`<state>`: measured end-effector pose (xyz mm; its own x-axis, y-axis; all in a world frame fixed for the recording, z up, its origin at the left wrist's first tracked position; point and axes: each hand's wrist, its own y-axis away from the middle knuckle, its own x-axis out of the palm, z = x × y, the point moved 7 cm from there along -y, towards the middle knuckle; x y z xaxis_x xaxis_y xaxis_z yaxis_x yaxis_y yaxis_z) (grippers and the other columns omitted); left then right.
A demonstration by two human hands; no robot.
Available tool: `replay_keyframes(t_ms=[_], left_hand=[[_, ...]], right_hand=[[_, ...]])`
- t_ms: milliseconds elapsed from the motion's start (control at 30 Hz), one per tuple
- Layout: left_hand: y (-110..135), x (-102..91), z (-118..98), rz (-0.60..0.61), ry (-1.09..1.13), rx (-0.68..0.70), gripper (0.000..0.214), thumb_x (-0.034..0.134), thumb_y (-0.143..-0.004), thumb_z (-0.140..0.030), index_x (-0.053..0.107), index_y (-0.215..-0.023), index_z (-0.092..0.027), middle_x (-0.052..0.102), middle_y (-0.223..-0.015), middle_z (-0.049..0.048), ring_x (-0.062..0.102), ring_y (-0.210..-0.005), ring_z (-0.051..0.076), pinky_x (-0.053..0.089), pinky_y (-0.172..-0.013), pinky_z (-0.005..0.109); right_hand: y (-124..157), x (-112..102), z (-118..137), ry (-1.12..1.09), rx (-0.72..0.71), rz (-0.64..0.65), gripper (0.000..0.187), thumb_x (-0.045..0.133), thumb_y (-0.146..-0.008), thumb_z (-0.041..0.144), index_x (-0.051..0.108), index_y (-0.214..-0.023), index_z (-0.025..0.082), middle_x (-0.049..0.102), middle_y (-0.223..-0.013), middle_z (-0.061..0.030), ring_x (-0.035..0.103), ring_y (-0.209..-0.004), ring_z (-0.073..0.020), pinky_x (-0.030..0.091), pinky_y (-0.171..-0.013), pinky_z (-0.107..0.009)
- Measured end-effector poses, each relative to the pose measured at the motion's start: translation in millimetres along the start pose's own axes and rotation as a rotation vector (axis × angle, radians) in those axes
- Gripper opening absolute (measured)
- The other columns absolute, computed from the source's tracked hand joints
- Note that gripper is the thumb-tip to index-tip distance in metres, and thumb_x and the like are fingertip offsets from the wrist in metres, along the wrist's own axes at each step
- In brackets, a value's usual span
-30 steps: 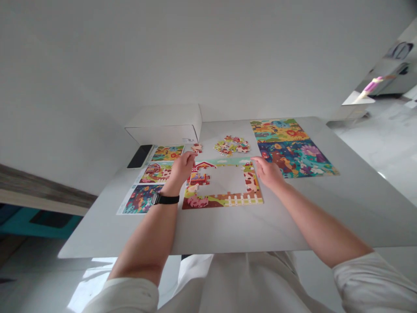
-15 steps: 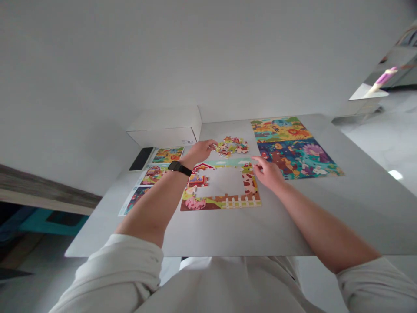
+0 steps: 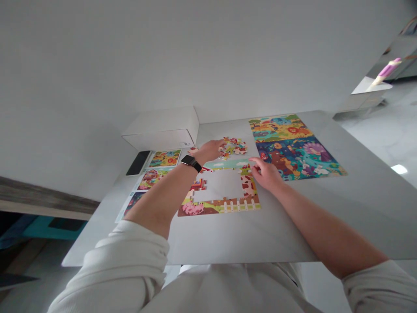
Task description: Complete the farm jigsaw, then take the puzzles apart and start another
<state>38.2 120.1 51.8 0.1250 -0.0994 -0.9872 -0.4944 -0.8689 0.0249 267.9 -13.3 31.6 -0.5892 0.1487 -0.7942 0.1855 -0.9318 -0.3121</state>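
So, at the far left a black smartphone (image 3: 138, 163) lies beside a white cardboard box (image 3: 159, 135); below them a printed puzzle sheet (image 3: 153, 179) runs under the left forearm (image 3: 163, 200), which hides much of it. The left hand (image 3: 210, 151), a black watch (image 3: 191, 163) on its wrist, passes just above a lone jigsaw piece (image 3: 193, 151); its fingers sit close together at the edge of a loose heap of pieces (image 3: 233, 147), and whether they pinch anything cannot be told. Below the heap lies a jigsaw frame (image 3: 219, 208), its middle bare, with a small cluster of pieces (image 3: 198, 184) jutting in from the left side. The right hand (image 3: 265, 174) is open, fingers slightly spread, at the frame's upper right corner; no held piece shows, and contact cannot be told. Further right, two assembled picture panels (image 3: 295, 145) rest on the pale table (image 3: 286, 226). The work in hand appears to be at the heap; a piece taken next would need freeing from its neighbours, since single shapes there are too small to make out.
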Motion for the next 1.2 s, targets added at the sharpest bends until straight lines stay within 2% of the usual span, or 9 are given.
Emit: replay_keyframes(t_ms=[133,300,600,733,833,933,1033,1133,1200], left_hand=[[-9.9,4.6,-13.7,-0.006,-0.008,-0.009,0.063,0.070,-0.095,-0.032,0.053,-0.155,-0.021,0.069,-0.147,0.0133,0.064,-0.135,0.029,0.048,-0.113,0.037],[-21.8,9.3,-26.4,0.014,-0.005,0.042,0.068,0.075,-0.092,-0.033,0.053,-0.155,-0.020,0.065,-0.152,0.0143,0.063,-0.136,0.029,0.048,-0.114,0.036],[-31.0,10.1,-24.2,-0.018,-0.023,0.062,0.069,0.079,-0.087,-0.040,0.060,-0.149,-0.017,0.074,-0.129,0.0140,0.070,-0.118,0.030,0.052,-0.105,0.036],[-30.5,6.4,-22.5,-0.046,-0.026,0.014,0.054,0.084,-0.083,-0.036,0.072,-0.130,-0.015,0.071,-0.130,0.0154,0.068,-0.118,0.029,0.051,-0.105,0.034],[-27.2,-2.6,-16.9,-0.099,0.051,-0.026,0.028,0.080,-0.085,-0.027,0.079,-0.111,-0.017,0.075,-0.115,0.0118,0.069,-0.106,0.025,0.052,-0.096,0.032],[-14.3,-17.5,-4.9,-0.191,0.212,-0.070,0.011,0.074,-0.088,-0.023,0.079,-0.096,-0.019,0.076,-0.093,0.0065,0.068,-0.089,0.021,0.050,-0.086,0.031],[12.9,-31.2,12.9,-0.312,0.427,-0.163,0.011,0.076,-0.086,-0.030,0.077,-0.090,-0.019,0.074,-0.082,0.0034,0.064,-0.078,0.018,0.048,-0.076,0.030],[50.5,-27.8,24.3,-0.323,0.721,-0.256,0.021,0.076,-0.085,-0.039,0.072,-0.089,-0.019,0.069,-0.075,0.0017,0.062,-0.069,0.016,0.049,-0.067,0.028],[78.2,-19.5,22.5,-0.307,0.904,-0.271,0.026,0.076,-0.083,-0.044,0.069,-0.087,-0.019,0.068,-0.074,0.0015,0.063,-0.067,0.015,0.050,-0.064,0.026]], right_hand=[[-0.5,0.5,0.3,0.000,-0.005,-0.003,0.040,0.053,-0.100,0.027,0.069,-0.136,0.020,0.081,-0.093,-0.0070,0.074,-0.080,-0.0243,0.052,-0.077,-0.032],[-0.5,0.0,-0.4,0.011,-0.023,-0.016,0.039,0.052,-0.102,0.028,0.069,-0.135,0.018,0.079,-0.088,-0.0067,0.073,-0.079,-0.0241,0.052,-0.077,-0.031],[-0.5,2.2,7.1,0.007,-0.062,-0.017,0.036,0.053,-0.103,0.028,0.071,-0.133,0.020,0.081,-0.091,-0.0077,0.075,-0.082,-0.0251,0.054,-0.077,-0.032],[-0.1,1.7,6.0,-0.004,-0.058,-0.027,0.035,0.054,-0.102,0.028,0.071,-0.132,0.021,0.080,-0.089,-0.0072,0.075,-0.081,-0.0250,0.054,-0.077,-0.032],[0.6,0.1,4.4,-0.015,-0.069,-0.048,0.035,0.054,-0.103,0.029,0.071,-0.131,0.021,0.079,-0.088,-0.0068,0.075,-0.079,-0.0243,0.054,-0.077,-0.032],[1.1,-1.3,3.1,-0.027,-0.075,-0.061,0.035,0.054,-0.102,0.029,0.071,-0.131,0.021,0.078,-0.085,-0.0061,0.074,-0.077,-0.0239,0.054,-0.077,-0.032],[1.0,-3.2,1.9,-0.027,-0.068,-0.076,0.034,0.055,-0.101,0.027,0.072,-0.129,0.022,0.079,-0.085,-0.0063,0.075,-0.079,-0.0243,0.054,-0.077,-0.032],[0.8,-2.5,0.9,-0.036,-0.058,-0.076,0.034,0.056,-0.100,0.027,0.073,-0.128,0.022,0.080,-0.087,-0.0062,0.075,-0.077,-0.0240,0.054,-0.075,-0.032],[0.6,-0.3,0.3,-0.048,-0.048,-0.073,0.033,0.057,-0.099,0.027,0.073,-0.128,0.023,0.080,-0.086,-0.0057,0.075,-0.076,-0.0239,0.054,-0.073,-0.032]])
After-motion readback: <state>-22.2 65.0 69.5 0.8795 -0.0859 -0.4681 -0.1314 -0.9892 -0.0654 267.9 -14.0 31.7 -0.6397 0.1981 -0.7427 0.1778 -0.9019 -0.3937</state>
